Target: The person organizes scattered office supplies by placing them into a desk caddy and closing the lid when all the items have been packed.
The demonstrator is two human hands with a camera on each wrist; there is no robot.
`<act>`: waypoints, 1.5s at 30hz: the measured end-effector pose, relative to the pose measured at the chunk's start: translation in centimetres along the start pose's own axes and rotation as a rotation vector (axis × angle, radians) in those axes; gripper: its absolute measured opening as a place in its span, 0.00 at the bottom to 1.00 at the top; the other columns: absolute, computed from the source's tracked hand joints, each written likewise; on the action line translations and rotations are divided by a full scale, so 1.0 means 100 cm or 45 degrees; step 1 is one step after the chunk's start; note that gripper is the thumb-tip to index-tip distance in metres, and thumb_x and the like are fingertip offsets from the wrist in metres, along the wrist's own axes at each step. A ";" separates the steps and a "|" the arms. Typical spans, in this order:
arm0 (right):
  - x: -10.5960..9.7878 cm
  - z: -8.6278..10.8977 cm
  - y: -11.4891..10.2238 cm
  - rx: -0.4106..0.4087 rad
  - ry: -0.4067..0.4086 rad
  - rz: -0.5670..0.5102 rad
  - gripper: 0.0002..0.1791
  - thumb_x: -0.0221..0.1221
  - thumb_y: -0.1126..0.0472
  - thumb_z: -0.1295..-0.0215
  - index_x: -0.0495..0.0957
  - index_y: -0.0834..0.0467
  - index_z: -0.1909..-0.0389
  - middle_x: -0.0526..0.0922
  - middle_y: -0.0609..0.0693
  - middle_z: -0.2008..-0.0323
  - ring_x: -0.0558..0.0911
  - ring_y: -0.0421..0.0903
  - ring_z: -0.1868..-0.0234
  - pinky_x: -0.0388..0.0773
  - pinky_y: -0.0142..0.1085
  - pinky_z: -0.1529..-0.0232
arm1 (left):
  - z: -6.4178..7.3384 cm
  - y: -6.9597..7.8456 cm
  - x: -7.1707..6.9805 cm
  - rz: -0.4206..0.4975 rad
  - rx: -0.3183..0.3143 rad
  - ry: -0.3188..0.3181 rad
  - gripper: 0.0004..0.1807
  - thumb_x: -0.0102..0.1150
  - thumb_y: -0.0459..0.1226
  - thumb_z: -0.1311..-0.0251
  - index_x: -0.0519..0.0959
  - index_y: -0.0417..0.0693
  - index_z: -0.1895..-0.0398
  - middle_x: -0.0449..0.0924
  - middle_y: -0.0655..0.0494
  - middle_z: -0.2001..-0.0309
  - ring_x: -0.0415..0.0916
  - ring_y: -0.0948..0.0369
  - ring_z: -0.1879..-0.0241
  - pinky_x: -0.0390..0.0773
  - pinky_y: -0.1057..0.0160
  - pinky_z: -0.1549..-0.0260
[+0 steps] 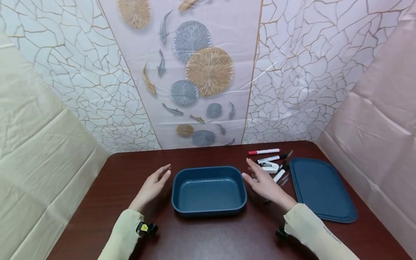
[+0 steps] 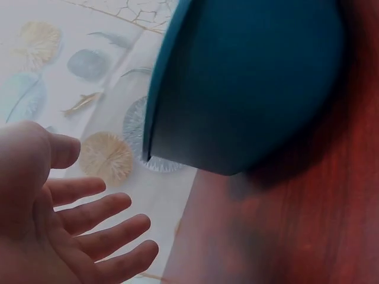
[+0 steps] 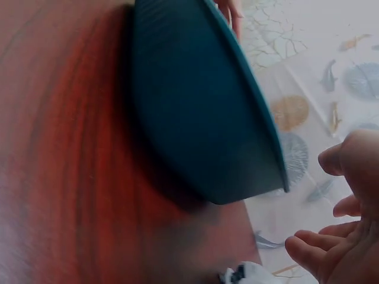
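Note:
A dark blue rectangular bin (image 1: 209, 211) with rounded corners stands in the middle of the table, and nothing lies in it. To its left is my left hand (image 1: 151, 187), fingers spread and apart from the rim. My right hand (image 1: 264, 186) hovers off the bin's right side, in front of a group of markers, and partly hides them. In the left wrist view the left hand (image 2: 77, 219) has its palm turned toward the bin (image 2: 237, 89), with a gap between. The right wrist view likewise shows the right hand (image 3: 337, 219) relaxed, holding nothing, apart from the bin (image 3: 201, 106).
Behind the right hand lie a red-capped marker (image 1: 264, 151), a black-capped marker (image 1: 273, 158), a white object (image 1: 270, 167) and several other pens. A flat blue lid (image 1: 321, 187) lies at the right. Patterned cloth (image 1: 208, 108) rises behind the brown table (image 1: 208, 238).

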State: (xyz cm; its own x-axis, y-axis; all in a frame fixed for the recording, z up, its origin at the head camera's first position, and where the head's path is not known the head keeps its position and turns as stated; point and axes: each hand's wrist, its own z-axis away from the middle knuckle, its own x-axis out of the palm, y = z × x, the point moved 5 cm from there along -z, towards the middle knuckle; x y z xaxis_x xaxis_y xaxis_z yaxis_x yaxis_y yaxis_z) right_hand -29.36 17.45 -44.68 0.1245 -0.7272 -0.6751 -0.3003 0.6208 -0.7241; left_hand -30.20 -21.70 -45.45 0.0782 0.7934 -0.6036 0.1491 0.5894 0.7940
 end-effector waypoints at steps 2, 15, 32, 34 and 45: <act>0.004 0.002 0.002 0.000 -0.012 -0.010 0.39 0.53 0.48 0.22 0.49 0.60 0.20 0.56 0.65 0.24 0.69 0.64 0.31 0.71 0.58 0.38 | 0.000 0.000 0.004 -0.002 0.006 -0.007 0.30 0.48 0.52 0.23 0.66 0.50 0.25 0.72 0.45 0.32 0.72 0.48 0.36 0.70 0.42 0.37; 0.028 0.008 -0.004 -0.002 -0.134 0.014 0.36 0.56 0.53 0.24 0.55 0.61 0.22 0.64 0.62 0.27 0.71 0.59 0.31 0.71 0.55 0.36 | 0.003 0.000 0.016 -0.040 -0.016 -0.052 0.28 0.51 0.50 0.25 0.71 0.48 0.28 0.76 0.47 0.36 0.74 0.49 0.38 0.72 0.43 0.39; 0.027 0.010 0.003 0.105 -0.046 -0.076 0.32 0.55 0.57 0.23 0.61 0.60 0.23 0.72 0.62 0.33 0.76 0.56 0.36 0.74 0.53 0.39 | 0.005 -0.004 0.025 0.017 0.024 -0.135 0.27 0.54 0.42 0.25 0.67 0.49 0.25 0.70 0.44 0.30 0.69 0.45 0.33 0.73 0.43 0.40; 0.027 0.010 0.003 0.108 -0.051 -0.075 0.32 0.55 0.57 0.24 0.61 0.60 0.23 0.73 0.62 0.33 0.77 0.56 0.36 0.75 0.53 0.40 | 0.006 -0.003 0.025 0.023 0.035 -0.142 0.28 0.54 0.41 0.25 0.67 0.48 0.25 0.69 0.43 0.30 0.68 0.44 0.32 0.73 0.43 0.39; 0.023 0.008 0.003 0.082 -0.059 -0.056 0.31 0.55 0.57 0.24 0.62 0.62 0.24 0.70 0.62 0.31 0.76 0.56 0.35 0.74 0.54 0.39 | 0.002 -0.002 0.026 0.048 0.038 -0.147 0.28 0.56 0.40 0.26 0.67 0.47 0.25 0.69 0.41 0.30 0.68 0.43 0.32 0.73 0.42 0.40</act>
State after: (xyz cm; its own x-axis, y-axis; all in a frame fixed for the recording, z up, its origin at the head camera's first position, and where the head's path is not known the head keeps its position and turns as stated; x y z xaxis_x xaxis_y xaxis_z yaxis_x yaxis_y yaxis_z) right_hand -28.40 16.20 -46.60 0.1801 -0.7410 -0.6469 -0.2320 0.6071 -0.7600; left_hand -29.87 -19.78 -47.21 0.1968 0.7911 -0.5791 0.1732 0.5533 0.8148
